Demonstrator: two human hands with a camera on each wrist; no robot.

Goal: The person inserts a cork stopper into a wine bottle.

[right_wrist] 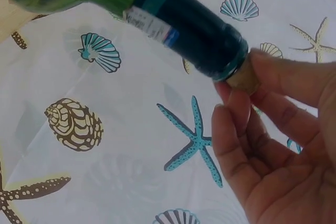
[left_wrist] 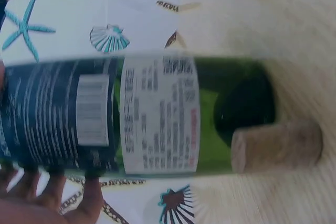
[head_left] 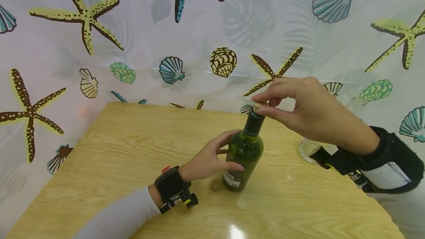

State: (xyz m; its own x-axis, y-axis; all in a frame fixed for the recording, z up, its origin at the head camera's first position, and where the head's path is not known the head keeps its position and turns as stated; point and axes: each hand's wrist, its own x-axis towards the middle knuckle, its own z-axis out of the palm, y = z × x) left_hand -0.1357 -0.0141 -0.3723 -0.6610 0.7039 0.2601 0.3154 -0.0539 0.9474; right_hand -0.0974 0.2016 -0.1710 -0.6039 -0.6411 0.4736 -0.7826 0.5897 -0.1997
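Note:
A green glass wine bottle (head_left: 246, 146) stands on the wooden table, with a dark sleeve around its neck and labels on its body. My left hand (head_left: 209, 161) grips the bottle's body from the left. At the bottle's mouth, a cork (right_wrist: 244, 80) sticks out, pinched between the thumb and fingers of my right hand (head_left: 299, 102). How deep that cork sits inside the neck is hidden. A second cork (left_wrist: 278, 145) is on the table beside the bottle's base, near my left wrist.
Behind my right wrist stands a clear glass vessel (head_left: 304, 150), mostly covered by the arm. The wooden table (head_left: 132, 139) ends at the back against a white cloth (head_left: 192, 43) printed with starfish and shells. Each wrist wears a black strapped camera.

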